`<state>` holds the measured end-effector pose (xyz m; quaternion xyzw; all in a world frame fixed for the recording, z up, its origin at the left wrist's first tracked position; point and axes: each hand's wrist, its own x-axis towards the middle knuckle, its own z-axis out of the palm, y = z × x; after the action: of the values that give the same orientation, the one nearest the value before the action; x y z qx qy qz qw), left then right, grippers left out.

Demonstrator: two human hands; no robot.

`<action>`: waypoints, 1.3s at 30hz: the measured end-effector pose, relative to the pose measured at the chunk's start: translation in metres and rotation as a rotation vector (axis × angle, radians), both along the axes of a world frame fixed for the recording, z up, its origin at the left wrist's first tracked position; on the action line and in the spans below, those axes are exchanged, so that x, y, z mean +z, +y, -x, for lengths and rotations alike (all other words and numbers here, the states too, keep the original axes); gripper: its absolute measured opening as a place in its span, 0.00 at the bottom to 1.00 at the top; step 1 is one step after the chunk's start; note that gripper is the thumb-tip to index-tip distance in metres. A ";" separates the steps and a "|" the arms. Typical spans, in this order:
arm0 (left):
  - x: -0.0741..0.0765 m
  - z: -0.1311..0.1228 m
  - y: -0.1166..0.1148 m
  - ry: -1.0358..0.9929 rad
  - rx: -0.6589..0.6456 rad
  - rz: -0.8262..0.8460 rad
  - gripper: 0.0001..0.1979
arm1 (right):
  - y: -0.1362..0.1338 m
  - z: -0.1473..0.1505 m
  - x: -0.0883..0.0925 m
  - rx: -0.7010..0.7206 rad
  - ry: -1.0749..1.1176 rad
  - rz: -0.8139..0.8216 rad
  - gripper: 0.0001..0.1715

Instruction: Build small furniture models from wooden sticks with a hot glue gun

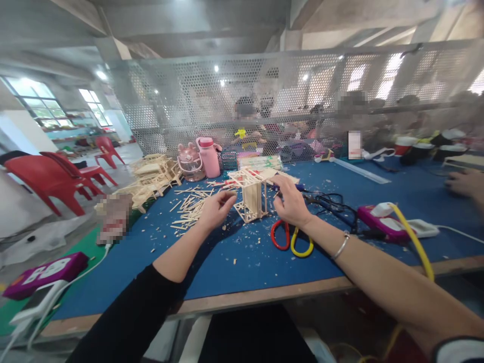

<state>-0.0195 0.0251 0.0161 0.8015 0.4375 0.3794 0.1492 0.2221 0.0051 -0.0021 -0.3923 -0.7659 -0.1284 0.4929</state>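
Note:
A small frame of pale wooden sticks (251, 196) stands on the blue work surface (242, 275), with flat pieces of wood inside it. Just left of the frame is my left hand (216, 210), its thumb and fingers drawn together in a pinch; whatever they hold, if anything, is too small to make out. My right hand (292, 202) is at the frame's right side, thumb and fingers apart, with nothing clearly between them. Scissors with one red and one yellow handle loop (301, 247) lie below the right hand, their blades hidden.
Loose sticks (191, 206) lie left of the frame. Finished-looking wooden models (155, 174) are stacked at the far left. A pink bottle (208, 159) stands behind, before a perforated metal screen (196, 96). Black cables (328, 201) and a purple box (385, 224) lie right. Another person's hand (465, 182) shows far right.

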 end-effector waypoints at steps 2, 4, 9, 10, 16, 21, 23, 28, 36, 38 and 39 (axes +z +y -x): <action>0.003 -0.001 -0.014 0.067 -0.101 0.022 0.18 | -0.003 0.003 0.005 -0.021 -0.058 -0.036 0.32; 0.002 -0.003 -0.023 0.150 -0.136 0.050 0.19 | -0.003 0.007 0.010 -0.056 -0.118 -0.036 0.30; -0.015 -0.004 -0.025 0.359 0.030 0.123 0.30 | 0.008 0.019 0.027 -0.087 -0.223 0.030 0.25; -0.018 -0.005 -0.024 0.373 0.059 0.140 0.29 | 0.010 0.021 0.031 -0.082 -0.225 0.032 0.23; -0.020 -0.006 -0.019 0.312 0.086 0.215 0.25 | 0.015 0.026 0.046 -0.093 -0.168 0.009 0.19; -0.021 -0.003 -0.014 0.057 0.127 0.322 0.26 | 0.022 0.024 0.043 -0.210 0.063 0.041 0.19; -0.020 -0.004 -0.014 -0.067 0.154 0.423 0.26 | 0.024 0.021 0.040 -0.277 0.128 0.062 0.19; -0.016 -0.025 -0.023 -0.472 0.064 0.801 0.18 | 0.022 0.013 0.037 -0.408 0.238 0.119 0.18; -0.017 -0.036 -0.013 -0.641 0.076 0.480 0.15 | 0.018 0.012 0.027 -0.334 0.309 0.210 0.17; -0.017 -0.022 -0.004 -0.564 0.169 0.311 0.19 | 0.019 0.014 0.021 -0.271 0.265 0.342 0.15; -0.018 -0.015 0.001 -0.530 0.216 0.240 0.21 | 0.019 0.016 0.018 -0.246 0.232 0.423 0.13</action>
<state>-0.0046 0.0262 -0.0014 0.6004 0.5076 0.5344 0.3104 0.2065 0.0245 0.0159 -0.5887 -0.6608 0.0213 0.4651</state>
